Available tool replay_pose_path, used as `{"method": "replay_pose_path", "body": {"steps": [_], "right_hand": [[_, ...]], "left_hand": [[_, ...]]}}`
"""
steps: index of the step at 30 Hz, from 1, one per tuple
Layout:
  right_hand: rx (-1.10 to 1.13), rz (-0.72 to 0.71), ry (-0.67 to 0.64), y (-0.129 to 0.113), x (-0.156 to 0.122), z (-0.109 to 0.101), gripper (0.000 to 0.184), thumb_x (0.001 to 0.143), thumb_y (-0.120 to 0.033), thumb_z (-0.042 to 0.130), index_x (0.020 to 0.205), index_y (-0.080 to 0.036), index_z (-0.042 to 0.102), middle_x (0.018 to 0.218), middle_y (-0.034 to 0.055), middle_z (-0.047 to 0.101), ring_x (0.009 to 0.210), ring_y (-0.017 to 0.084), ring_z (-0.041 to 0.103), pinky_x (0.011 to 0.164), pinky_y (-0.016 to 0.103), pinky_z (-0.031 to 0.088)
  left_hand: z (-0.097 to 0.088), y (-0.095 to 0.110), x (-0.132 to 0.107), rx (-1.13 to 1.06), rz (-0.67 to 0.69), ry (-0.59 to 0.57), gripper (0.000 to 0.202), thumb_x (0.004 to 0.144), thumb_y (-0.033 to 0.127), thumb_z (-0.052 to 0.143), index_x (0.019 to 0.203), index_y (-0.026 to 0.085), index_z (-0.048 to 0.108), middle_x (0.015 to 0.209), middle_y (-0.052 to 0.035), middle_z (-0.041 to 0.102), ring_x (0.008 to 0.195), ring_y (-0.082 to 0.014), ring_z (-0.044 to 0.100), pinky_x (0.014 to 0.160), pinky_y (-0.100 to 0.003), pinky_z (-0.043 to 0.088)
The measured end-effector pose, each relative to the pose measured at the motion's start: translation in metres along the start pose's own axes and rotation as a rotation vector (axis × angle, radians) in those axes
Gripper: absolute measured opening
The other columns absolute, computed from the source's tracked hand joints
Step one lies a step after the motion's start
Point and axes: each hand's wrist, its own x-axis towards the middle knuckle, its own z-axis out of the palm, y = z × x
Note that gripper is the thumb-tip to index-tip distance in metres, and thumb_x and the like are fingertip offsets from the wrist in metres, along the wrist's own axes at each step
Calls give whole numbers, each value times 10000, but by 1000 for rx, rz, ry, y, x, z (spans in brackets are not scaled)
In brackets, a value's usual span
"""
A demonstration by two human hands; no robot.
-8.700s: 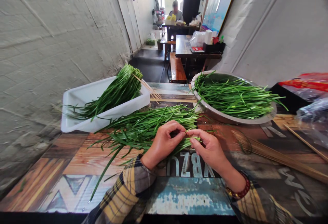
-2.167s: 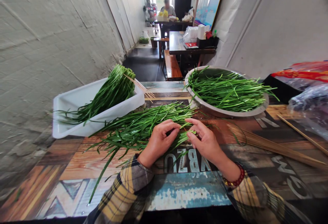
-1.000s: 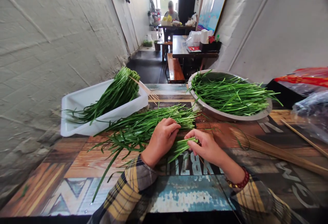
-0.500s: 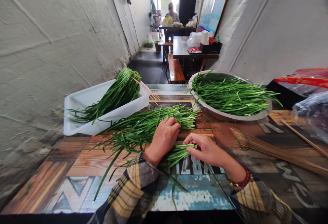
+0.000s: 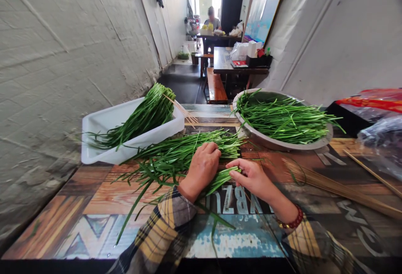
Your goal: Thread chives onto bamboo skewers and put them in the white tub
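Note:
A loose pile of green chives (image 5: 176, 154) lies across the painted wooden table (image 5: 94, 198). My left hand (image 5: 202, 169) rests on that pile with its fingers curled down over the stalks. My right hand (image 5: 251, 177) pinches the cut ends of a small chive bunch (image 5: 221, 177) that lies under my left hand. Both wrists show plaid sleeves, and a red bead bracelet (image 5: 292, 222) circles the right one.
A white plastic tub (image 5: 103, 123) at the left holds skewered chives. A metal basin (image 5: 276, 140) of chives stands at the right. Bamboo skewers (image 5: 342, 190) lie at the right beside plastic bags (image 5: 383, 140). A person sits at a far table (image 5: 238, 62).
My left hand has gone from pinching stalks together with the right to lying over the pile. My right hand has drawn a small bunch a little toward me.

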Motion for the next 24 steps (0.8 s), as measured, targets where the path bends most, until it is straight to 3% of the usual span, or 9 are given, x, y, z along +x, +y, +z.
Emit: {"method": "replay_pose_path", "body": {"steps": [5,10,16,19,24], "right_hand": [[10,30,88,0,2,-2,248,819,-328,559,972,-154,648,667,-7,635,474,109,593,482,225,446],[49,20,157,3,3,-2,268,834,-349,541,991,-162,653,694,0,635,485,107,590,486,226,445],[101,8,158,3,3,-2,269,840,-350,542,992,-155,648,700,-6,627,474,94,568,468,212,439],[92,-15,150,2,1,-3,254,849,-339,541,990,-160,653,719,-3,640,477,90,565,471,209,441],[62,-26,155,1,-1,-3,274,849,-345,549,1012,-159,667,741,9,658,450,88,563,462,213,437]], "left_hand": [[-8,-3,0,-161,-23,148,139,886,120,505,793,184,585,1032,-42,652,957,-203,518,858,-356,425],[-10,-2,-2,-283,-50,83,107,868,119,524,810,183,586,823,-23,653,829,-186,537,777,-338,421],[-10,3,-2,-375,-42,72,188,874,189,555,1042,198,640,845,-34,640,817,-185,537,766,-333,409],[-8,3,-2,-399,-34,62,157,904,261,548,952,211,688,796,-31,633,772,-173,529,732,-317,400],[-5,4,-2,-497,-86,129,131,894,221,560,868,179,681,808,-36,637,789,-161,546,739,-298,421]]}}
